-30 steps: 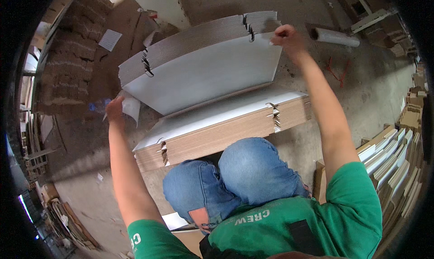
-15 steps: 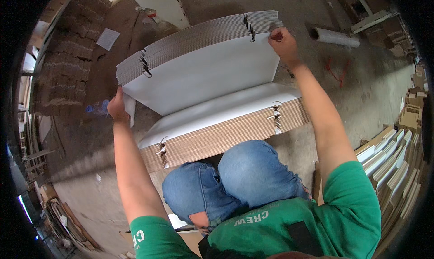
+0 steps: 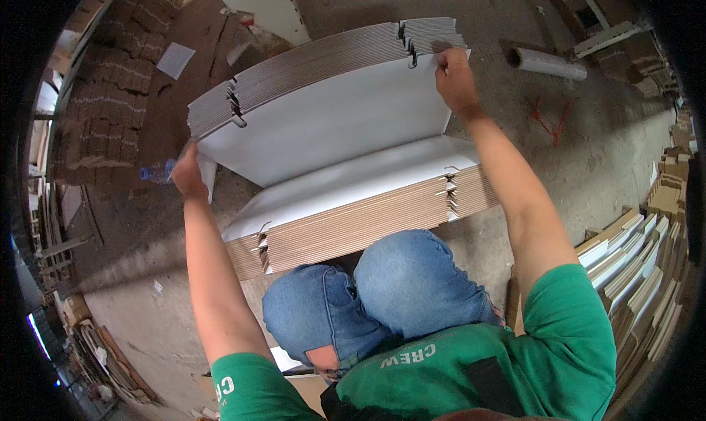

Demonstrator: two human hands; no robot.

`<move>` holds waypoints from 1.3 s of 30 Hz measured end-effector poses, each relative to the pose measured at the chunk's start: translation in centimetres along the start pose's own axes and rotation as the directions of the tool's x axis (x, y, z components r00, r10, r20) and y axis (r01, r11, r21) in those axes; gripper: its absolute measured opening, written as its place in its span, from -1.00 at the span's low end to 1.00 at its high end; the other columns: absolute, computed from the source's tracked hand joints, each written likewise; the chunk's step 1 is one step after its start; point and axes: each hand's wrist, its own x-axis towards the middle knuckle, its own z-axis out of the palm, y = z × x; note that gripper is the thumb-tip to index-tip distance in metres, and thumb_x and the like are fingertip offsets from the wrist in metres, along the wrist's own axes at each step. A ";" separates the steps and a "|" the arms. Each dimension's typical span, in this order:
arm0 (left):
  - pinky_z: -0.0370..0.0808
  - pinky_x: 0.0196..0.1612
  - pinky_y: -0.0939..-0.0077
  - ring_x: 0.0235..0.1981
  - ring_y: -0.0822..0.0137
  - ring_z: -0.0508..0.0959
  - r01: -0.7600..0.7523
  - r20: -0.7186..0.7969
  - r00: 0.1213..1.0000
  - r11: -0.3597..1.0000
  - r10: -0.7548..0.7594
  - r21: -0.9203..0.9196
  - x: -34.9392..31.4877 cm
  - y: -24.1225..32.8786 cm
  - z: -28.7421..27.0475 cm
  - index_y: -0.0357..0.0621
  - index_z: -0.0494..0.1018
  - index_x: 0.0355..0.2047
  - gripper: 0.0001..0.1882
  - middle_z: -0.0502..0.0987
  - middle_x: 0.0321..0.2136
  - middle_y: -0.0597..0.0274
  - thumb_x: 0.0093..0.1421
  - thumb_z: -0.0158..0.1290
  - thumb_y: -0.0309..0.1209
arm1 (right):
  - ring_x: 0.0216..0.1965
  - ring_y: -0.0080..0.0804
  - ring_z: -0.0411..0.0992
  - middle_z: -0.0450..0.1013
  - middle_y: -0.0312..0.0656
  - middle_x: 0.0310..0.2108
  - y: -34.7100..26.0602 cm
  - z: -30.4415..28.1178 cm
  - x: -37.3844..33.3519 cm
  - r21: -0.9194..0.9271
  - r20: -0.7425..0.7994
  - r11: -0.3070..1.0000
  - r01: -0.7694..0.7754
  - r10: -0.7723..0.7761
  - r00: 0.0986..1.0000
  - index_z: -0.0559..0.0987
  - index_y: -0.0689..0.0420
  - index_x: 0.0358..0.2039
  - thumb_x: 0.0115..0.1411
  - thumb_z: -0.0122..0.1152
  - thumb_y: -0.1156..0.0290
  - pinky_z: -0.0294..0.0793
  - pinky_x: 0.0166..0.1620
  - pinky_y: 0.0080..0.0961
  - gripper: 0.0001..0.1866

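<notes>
A stack of creased white cardboard sheets point(image 3: 338, 119) with slotted, layered edges lies in front of my knees. Its far half tilts up and its near half point(image 3: 353, 222) rests lower, with the white inner faces meeting at a fold. At the left end of the raised half, my left hand point(image 3: 189, 175) is closed on the edge, thumb pointing up along it. My right hand point(image 3: 457, 85) has its fingers curled at the upper right corner, holding the top sheet there. The fingertips of both hands are partly hidden.
Brown cardboard stacks point(image 3: 110, 105) stand at the left, near a clear plastic bottle point(image 3: 156, 172). A roll of clear wrap point(image 3: 548, 63) and a red strap point(image 3: 551, 119) lie on the floor at the right. More stacked board point(image 3: 640, 274) is at the lower right.
My right hand has shifted slightly down and its fingers are curled further in at the corner. The top sheet's right corner sticks out a little more. My left hand has barely moved.
</notes>
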 end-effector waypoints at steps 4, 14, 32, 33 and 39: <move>0.35 -0.22 0.42 -0.28 0.32 0.48 0.027 -0.047 0.999 0.934 -0.011 0.357 -2.0 2.0 2.0 -0.34 0.48 -0.31 -0.58 0.52 -0.31 0.14 -0.09 0.15 -0.23 | -0.24 -0.09 0.33 0.33 -0.05 -0.28 1.9 -2.5 -0.9 -0.280 -0.025 0.959 -0.054 0.049 0.998 0.39 0.17 -0.36 -0.08 0.18 0.40 0.36 -0.21 -0.25 -0.74; 0.36 -0.21 0.44 -0.32 0.31 0.46 0.106 -0.074 0.992 0.991 -0.100 0.081 -8.6 3.4 -3.8 -0.32 0.47 -0.30 -0.67 0.51 -0.33 0.14 -0.14 0.09 -0.45 | -0.26 -0.17 0.40 0.46 -0.12 -0.33 -3.4 -11.9 -2.2 -0.291 0.495 0.956 0.030 0.124 0.860 0.53 0.09 -0.32 -0.06 0.18 0.27 0.32 -0.12 -0.25 -0.73; 0.42 -0.30 0.66 -0.39 0.50 0.48 -0.177 0.485 0.820 0.940 0.304 -0.290 -34.1 19.7 0.8 -0.26 0.49 -0.29 -0.70 0.52 -0.39 0.24 -0.11 0.20 -0.54 | -0.34 -0.20 0.37 0.42 -0.17 -0.48 -24.5 -19.1 -3.2 0.492 0.188 0.770 0.405 -0.549 0.815 0.52 0.18 -0.47 -0.04 0.14 0.47 0.40 -0.29 -0.35 -0.90; 0.42 -0.30 0.66 -0.40 0.51 0.47 -0.202 0.484 0.813 0.937 0.322 -0.284 -34.2 19.9 1.0 -0.26 0.49 -0.30 -0.70 0.52 -0.40 0.24 -0.11 0.20 -0.53 | -0.34 -0.26 0.37 0.41 -0.16 -0.44 -24.4 -19.4 -3.0 0.447 0.230 0.775 0.447 -0.582 0.779 0.51 0.20 -0.39 -0.04 0.16 0.52 0.40 -0.30 -0.43 -0.85; 0.42 -0.33 0.68 -0.44 0.53 0.47 -0.232 0.489 0.814 0.947 0.314 -0.221 -34.5 20.5 1.9 -0.27 0.50 -0.32 -0.73 0.52 -0.43 0.25 -0.12 0.20 -0.54 | -0.36 -0.25 0.34 0.38 -0.18 -0.49 -23.9 -19.2 -3.0 0.300 0.322 0.768 0.566 -0.640 0.698 0.49 0.19 -0.45 -0.04 0.15 0.49 0.39 -0.33 -0.41 -0.89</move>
